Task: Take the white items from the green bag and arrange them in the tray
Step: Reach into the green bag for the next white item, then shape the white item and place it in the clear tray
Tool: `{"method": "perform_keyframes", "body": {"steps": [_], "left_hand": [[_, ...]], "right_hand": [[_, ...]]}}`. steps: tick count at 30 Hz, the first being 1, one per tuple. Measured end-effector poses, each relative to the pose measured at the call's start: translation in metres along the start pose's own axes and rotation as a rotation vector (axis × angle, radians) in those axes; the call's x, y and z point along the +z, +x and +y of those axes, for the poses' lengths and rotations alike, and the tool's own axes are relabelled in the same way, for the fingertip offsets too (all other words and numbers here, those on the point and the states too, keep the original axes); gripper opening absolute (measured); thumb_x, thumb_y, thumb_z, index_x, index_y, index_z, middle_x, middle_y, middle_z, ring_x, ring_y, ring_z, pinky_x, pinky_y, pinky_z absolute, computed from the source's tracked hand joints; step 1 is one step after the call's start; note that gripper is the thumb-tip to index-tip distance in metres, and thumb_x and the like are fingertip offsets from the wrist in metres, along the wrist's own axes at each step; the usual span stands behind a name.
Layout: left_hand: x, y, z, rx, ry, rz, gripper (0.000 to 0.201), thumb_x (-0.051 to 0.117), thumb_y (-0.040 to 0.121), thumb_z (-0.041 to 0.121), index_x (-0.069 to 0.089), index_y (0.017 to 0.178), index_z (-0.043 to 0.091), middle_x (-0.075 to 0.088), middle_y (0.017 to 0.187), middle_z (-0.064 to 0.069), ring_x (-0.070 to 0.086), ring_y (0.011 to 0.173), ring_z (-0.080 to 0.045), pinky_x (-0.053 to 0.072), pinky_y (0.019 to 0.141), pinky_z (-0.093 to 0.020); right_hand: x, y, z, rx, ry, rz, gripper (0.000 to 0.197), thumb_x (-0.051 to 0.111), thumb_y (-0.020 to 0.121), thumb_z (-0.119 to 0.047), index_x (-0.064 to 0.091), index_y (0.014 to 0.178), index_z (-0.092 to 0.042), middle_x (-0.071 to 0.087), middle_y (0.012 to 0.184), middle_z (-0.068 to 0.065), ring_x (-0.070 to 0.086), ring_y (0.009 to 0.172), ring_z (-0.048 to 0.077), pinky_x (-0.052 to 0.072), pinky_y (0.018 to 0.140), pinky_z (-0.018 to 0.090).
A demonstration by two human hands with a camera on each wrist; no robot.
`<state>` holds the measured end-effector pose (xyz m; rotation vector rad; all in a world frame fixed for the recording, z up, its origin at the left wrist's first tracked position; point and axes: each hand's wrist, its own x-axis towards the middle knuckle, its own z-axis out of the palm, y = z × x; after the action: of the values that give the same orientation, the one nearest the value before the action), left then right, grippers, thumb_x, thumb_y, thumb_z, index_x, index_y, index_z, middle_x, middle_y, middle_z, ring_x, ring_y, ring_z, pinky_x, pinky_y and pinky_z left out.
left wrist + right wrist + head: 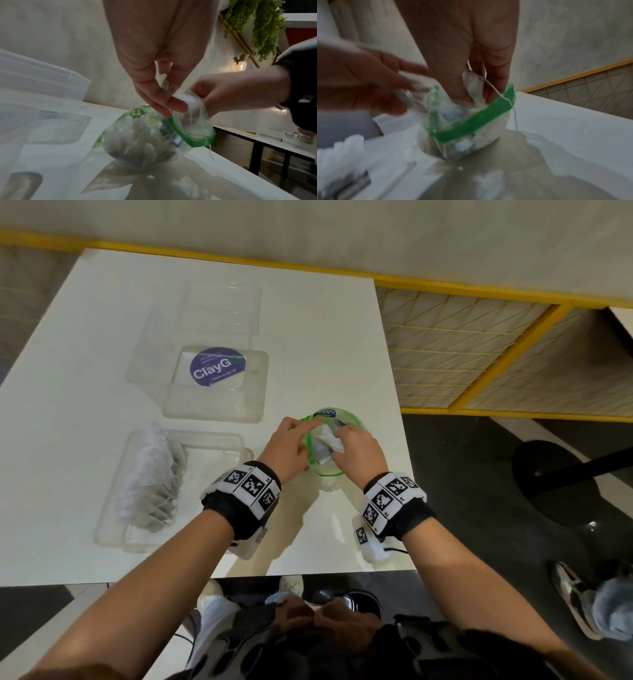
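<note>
Right hand [359, 451] reached into green bag [337, 419], fingers curled round one white item [473, 82], string [513, 112] draped over bag's green rim. Bag mouth pinched open by left hand [291, 446]. Bag stood near right edge of table [318, 337], more white items seen through clear film. Tray [219, 440] set near front left, row of white items [150, 477] stacked along its left side. Labelled clear container [215, 381] placed behind tray.
</note>
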<state>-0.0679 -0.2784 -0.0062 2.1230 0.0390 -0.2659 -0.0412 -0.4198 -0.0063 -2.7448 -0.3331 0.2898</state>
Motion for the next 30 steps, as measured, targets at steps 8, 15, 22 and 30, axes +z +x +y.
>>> {"method": "perform_keyframes", "body": {"steps": [8, 15, 22, 30], "left_hand": [[-0.01, 0.002, -0.005, -0.045, 0.027, 0.004, 0.061, 0.047, 0.087, -0.002, 0.034, 0.142, 0.02, 0.038, 0.113, -0.012, 0.049, 0.086, -0.024, 0.045, 0.07, -0.017], [-0.011, -0.007, -0.009, 0.049, 0.192, -0.133, 0.052, 0.052, 0.086, -0.003, 0.045, 0.136, 0.012, 0.036, 0.139, -0.011, 0.046, 0.12, -0.024, 0.027, 0.086, -0.007], [-0.023, -0.018, -0.006, -0.023, 0.067, -0.034, 0.028, 0.051, 0.089, 0.004, 0.064, 0.113, 0.012, 0.051, 0.127, -0.005, 0.051, 0.114, -0.017, 0.032, 0.09, -0.016], [-0.091, -0.053, 0.027, -0.212, -1.05, -0.235, 0.069, 0.04, 0.074, 0.069, 0.06, 0.119, 0.021, 0.068, 0.111, -0.009, 0.067, 0.097, -0.024, 0.057, 0.075, -0.039]], "right_hand": [[-0.037, -0.011, 0.0, 0.115, 0.524, 0.056, 0.013, 0.065, 0.077, -0.011, 0.058, 0.078, -0.001, 0.051, 0.067, 0.007, 0.046, 0.067, 0.02, 0.032, 0.055, 0.025], [-0.063, -0.012, -0.009, 0.109, 1.069, -0.03, 0.03, 0.064, 0.076, -0.004, 0.052, 0.096, 0.015, 0.053, 0.085, 0.018, 0.053, 0.077, 0.026, 0.048, 0.065, 0.035], [-0.06, -0.019, -0.02, 0.1, 1.166, -0.178, 0.023, 0.064, 0.073, -0.006, 0.063, 0.096, -0.008, 0.064, 0.085, 0.011, 0.063, 0.074, 0.021, 0.054, 0.067, 0.035], [-0.064, -0.029, -0.075, -0.111, 1.191, -0.42, 0.032, 0.062, 0.071, 0.0, 0.064, 0.1, -0.014, 0.068, 0.088, 0.008, 0.067, 0.076, 0.019, 0.058, 0.064, 0.03]]}}
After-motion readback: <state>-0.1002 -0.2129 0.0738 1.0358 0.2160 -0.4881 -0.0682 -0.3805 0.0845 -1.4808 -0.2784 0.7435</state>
